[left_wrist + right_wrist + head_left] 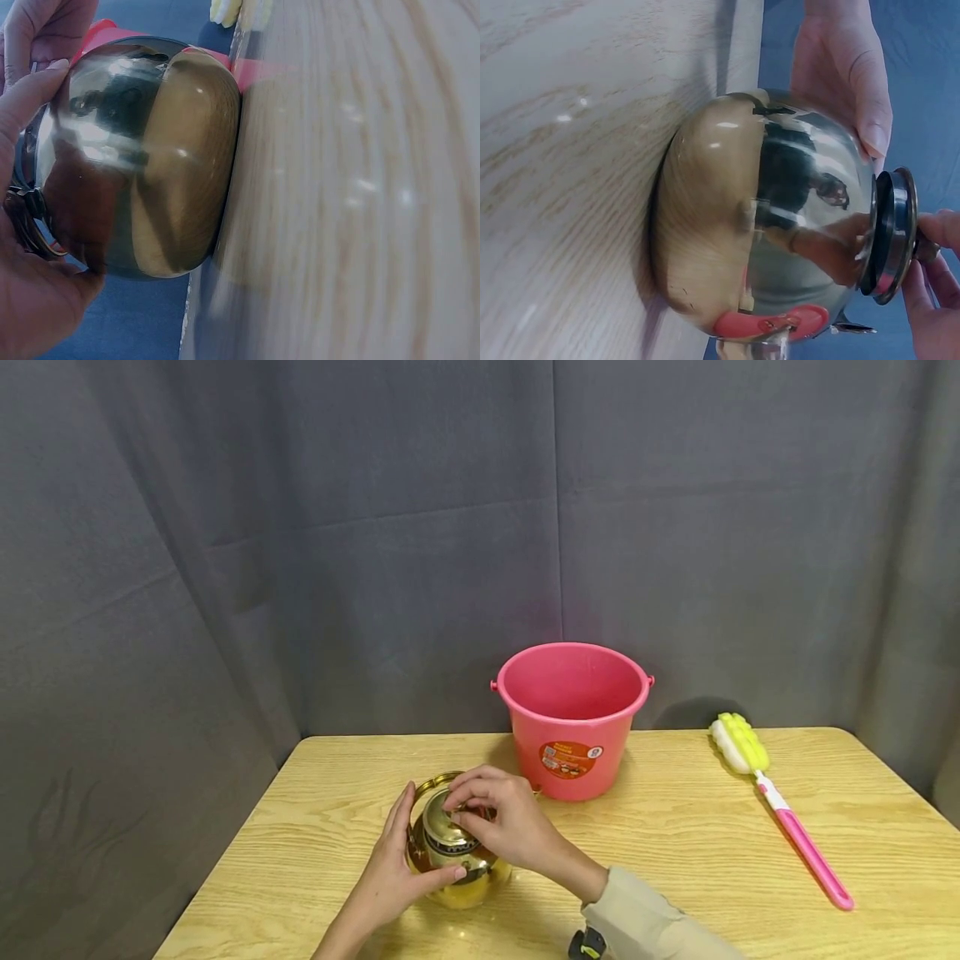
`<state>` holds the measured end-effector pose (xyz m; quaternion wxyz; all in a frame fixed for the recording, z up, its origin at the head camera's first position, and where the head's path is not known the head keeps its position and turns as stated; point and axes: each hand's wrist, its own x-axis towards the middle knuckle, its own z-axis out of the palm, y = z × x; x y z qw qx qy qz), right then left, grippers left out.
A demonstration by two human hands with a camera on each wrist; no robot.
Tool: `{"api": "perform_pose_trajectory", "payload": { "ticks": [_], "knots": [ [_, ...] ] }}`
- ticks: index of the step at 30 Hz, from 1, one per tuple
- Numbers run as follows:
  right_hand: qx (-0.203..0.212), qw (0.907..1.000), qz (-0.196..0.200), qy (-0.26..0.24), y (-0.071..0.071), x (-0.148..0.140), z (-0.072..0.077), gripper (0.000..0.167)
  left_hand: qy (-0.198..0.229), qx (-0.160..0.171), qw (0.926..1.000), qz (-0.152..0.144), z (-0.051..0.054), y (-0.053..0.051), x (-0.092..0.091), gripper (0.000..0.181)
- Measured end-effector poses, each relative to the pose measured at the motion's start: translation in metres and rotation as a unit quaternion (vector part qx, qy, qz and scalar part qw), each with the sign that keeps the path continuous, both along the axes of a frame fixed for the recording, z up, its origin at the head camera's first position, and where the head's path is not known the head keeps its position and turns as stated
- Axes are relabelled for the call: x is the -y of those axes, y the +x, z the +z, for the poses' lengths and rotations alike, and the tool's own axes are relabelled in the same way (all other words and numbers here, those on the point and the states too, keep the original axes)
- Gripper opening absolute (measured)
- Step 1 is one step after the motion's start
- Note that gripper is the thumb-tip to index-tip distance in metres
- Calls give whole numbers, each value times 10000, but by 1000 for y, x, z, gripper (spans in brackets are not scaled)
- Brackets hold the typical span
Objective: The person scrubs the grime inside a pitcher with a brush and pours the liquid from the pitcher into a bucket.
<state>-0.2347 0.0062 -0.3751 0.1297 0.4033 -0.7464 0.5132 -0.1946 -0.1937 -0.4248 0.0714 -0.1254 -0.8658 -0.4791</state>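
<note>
A shiny brass kettle (468,889) stands upright near the table's front edge, its looped handle (437,783) on the left and its spout toward the bucket. My left hand (397,868) rests against the kettle's left side, fingers straight along it and thumb across its front. With thumb and fingers my right hand (502,814) pinches the knob (927,250) of the kettle lid (442,827). The right wrist view shows the lid's rim raised slightly from the kettle's mouth, with its inner collar visible. The kettle's inside is hidden.
Behind the kettle stands a pink bucket (570,739) with an orange label. A sponge brush (798,835) with a yellow-and-white head and pink handle lies at the right of the wooden table (675,827). A grey curtain (420,568) hangs behind.
</note>
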Motion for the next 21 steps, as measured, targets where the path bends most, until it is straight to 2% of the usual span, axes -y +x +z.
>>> {"api": "perform_pose_trajectory", "payload": {
  "ticks": [5, 13, 21],
  "knots": [
    [-115, 9999, 45, -22, 0, -2, 2, 14, 11, 14, 10000, 0, 0, 0, 0, 118],
    [-549, 9985, 11, 26, 0, -8, 6, 16, 42, 18, 10000, 19, 0, -1, 1, 119],
    [-666, 9977, -60, 57, 5, -16, 11, 18, 65, -5, 10000, 33, 0, -1, -1, 120]
  ]
}}
